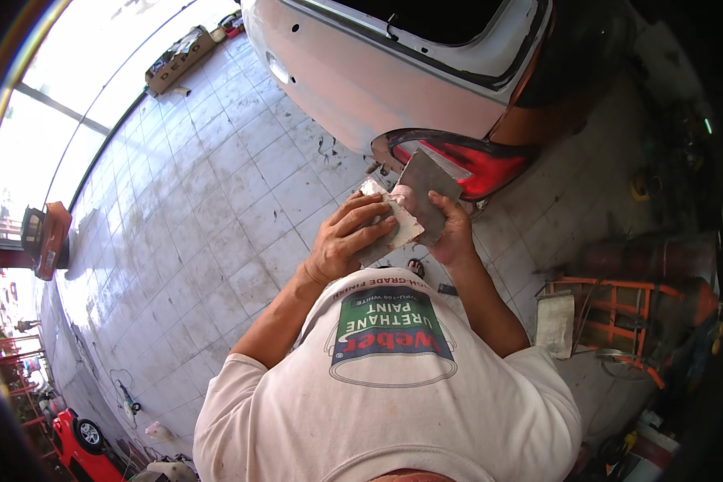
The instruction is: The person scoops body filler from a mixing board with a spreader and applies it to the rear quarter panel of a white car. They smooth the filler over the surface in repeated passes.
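My left hand (347,239) is closed round a pale, crusted flat piece (404,228), its fingers lying across the top. In my right hand (451,229) is a dark grey flat plate (430,189), the thumb pressed on its face. The two pieces meet in front of my chest, and a pinkish-white smear (403,195) shows where they touch. Just beyond them stands a car (394,72) with patchy pink and white bodywork. Its red tail light (494,170) is close to the plate. My fingers hide the undersides of both pieces.
Grey-white floor tiles (217,209) spread to the left. A cardboard box (181,60) stands at the far left, with an orange-brown object (52,241) nearer. An orange metal frame (602,313) is on the right. A corded tool (128,399) lies lower left, near a red car (80,442).
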Demonstrator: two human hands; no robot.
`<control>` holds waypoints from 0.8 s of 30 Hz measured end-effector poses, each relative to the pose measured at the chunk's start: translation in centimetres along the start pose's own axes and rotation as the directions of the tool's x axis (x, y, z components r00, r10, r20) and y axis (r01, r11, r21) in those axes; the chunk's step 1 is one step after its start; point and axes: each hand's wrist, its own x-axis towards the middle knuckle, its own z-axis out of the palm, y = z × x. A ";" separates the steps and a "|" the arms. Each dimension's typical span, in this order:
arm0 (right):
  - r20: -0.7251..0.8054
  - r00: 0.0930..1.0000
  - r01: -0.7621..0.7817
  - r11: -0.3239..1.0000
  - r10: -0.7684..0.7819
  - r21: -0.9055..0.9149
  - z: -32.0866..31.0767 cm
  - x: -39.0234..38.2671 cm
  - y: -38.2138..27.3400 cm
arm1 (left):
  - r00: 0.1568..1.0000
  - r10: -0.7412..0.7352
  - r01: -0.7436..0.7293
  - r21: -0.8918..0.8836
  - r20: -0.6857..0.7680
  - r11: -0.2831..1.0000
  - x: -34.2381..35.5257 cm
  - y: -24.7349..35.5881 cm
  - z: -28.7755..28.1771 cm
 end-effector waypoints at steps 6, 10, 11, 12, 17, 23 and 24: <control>0.279 0.938 -0.239 0.966 0.203 0.101 -2.4 -0.5 2.6 | 0.996 -0.015 0.007 0.084 0.091 0.996 -3.4 -1.7 -3.7; -0.011 0.981 0.192 0.974 -0.194 -0.117 2.5 -2.2 2.2 | 0.978 -0.021 -0.004 0.120 0.207 0.993 -5.5 -2.2 -6.2; -0.005 0.971 0.232 0.945 -0.240 -0.231 2.7 -1.8 1.7 | 0.973 -0.006 -0.005 0.051 0.229 0.999 -4.7 -0.7 -6.8; -0.004 0.962 0.256 0.905 -0.273 -0.340 2.5 -1.2 0.9 | 0.983 0.041 -0.028 -0.078 0.176 0.997 -2.9 1.8 -7.3; 0.212 0.933 0.359 0.768 -0.290 -0.531 7.0 -5.6 -1.3 | 0.993 -0.037 0.019 0.158 0.110 0.987 -0.2 -1.4 -11.2; 0.371 0.765 0.514 0.153 -0.526 -0.844 11.6 -6.1 1.9 | 1.000 0.023 -0.020 -0.139 0.021 0.990 2.6 1.3 -6.5; 0.323 0.789 0.467 0.168 -0.523 -0.868 10.4 -5.8 1.3 | 0.998 -0.006 0.018 -0.172 0.067 0.985 1.1 1.7 -4.9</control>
